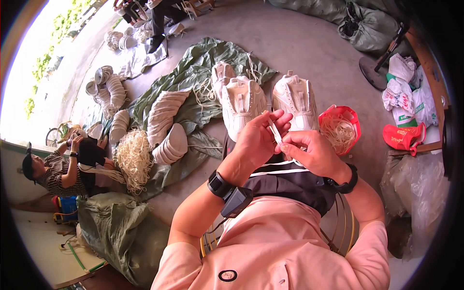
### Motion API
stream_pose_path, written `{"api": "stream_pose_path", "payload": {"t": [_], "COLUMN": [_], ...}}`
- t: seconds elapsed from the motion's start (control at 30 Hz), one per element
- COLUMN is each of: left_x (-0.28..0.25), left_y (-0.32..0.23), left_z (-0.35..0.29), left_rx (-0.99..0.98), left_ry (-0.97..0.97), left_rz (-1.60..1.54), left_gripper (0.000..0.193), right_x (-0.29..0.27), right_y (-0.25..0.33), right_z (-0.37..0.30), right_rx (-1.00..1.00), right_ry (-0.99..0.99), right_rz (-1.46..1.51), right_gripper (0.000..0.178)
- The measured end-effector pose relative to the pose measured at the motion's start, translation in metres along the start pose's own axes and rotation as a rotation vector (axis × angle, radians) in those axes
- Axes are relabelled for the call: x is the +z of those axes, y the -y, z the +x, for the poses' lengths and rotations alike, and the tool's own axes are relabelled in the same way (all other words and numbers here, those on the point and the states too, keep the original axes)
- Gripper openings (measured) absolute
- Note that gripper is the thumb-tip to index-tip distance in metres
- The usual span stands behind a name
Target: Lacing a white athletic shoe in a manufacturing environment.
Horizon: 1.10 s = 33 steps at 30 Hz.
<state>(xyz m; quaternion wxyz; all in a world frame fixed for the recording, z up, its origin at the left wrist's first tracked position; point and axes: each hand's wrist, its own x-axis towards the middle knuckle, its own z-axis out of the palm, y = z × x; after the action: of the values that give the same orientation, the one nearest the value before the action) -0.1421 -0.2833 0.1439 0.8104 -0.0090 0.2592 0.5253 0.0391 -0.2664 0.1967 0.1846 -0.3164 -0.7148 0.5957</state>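
Note:
A white shoelace (274, 129) runs between my two hands, above my lap. Palm turned up and fingers curled, my left hand (261, 137) holds one stretch of it. My right hand (308, 149) pinches the lace between thumb and forefinger, close beside the left. More white lace lies across my dark trousers below. Just beyond my hands stand two pale sneakers, a left one (241, 99) and a right one (296, 96), toes toward me, with no lace visible across their tongues. Behind the left sneaker is another pale shoe (222, 72).
A red container (356, 126) of loose laces stands right of my knees. Leftward, a green tarp (193, 63) carries stacked shoe uppers (164, 113) beside a heap of laces (134, 157). Another person (67, 169) sits far left. Plastic bags (401, 92) lie at the right.

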Motion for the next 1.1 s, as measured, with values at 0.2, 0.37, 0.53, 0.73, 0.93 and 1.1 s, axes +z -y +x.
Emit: {"api": "stream_pose_path", "payload": {"t": [0.2,0.37,0.53,0.73,0.93,1.1], "left_x": [0.0003,0.0003,-0.0014,-0.001,-0.0011,0.0007], "left_y": [0.0024,0.0027,0.0032,0.0044,0.0056,0.0059], "left_z": [0.0024,0.003,0.0041,0.0055,0.0066,0.0057], "left_rx": [0.005,0.01,0.014,0.008,0.015,0.011], "left_ry": [-0.015,0.005,-0.004,0.005,0.006,-0.002], "left_rz": [-0.002,-0.015,-0.008,-0.021,-0.031,-0.039], "left_gripper": [0.036,0.036,0.035,0.034,0.034,0.034], "right_x": [-0.002,-0.0001,-0.0002,0.0008,0.0013,0.0002], "right_y": [-0.0023,-0.0022,-0.0015,-0.0088,-0.0057,-0.0013], "right_z": [0.0006,0.0009,0.0019,0.003,0.0027,0.0024], "right_rx": [0.017,-0.018,0.01,-0.008,-0.033,-0.011], "right_ry": [0.004,-0.014,0.002,-0.003,-0.014,-0.01], "right_rz": [-0.009,-0.017,0.004,0.022,0.011,-0.006], "right_gripper": [0.02,0.02,0.019,0.018,0.018,0.018]}}
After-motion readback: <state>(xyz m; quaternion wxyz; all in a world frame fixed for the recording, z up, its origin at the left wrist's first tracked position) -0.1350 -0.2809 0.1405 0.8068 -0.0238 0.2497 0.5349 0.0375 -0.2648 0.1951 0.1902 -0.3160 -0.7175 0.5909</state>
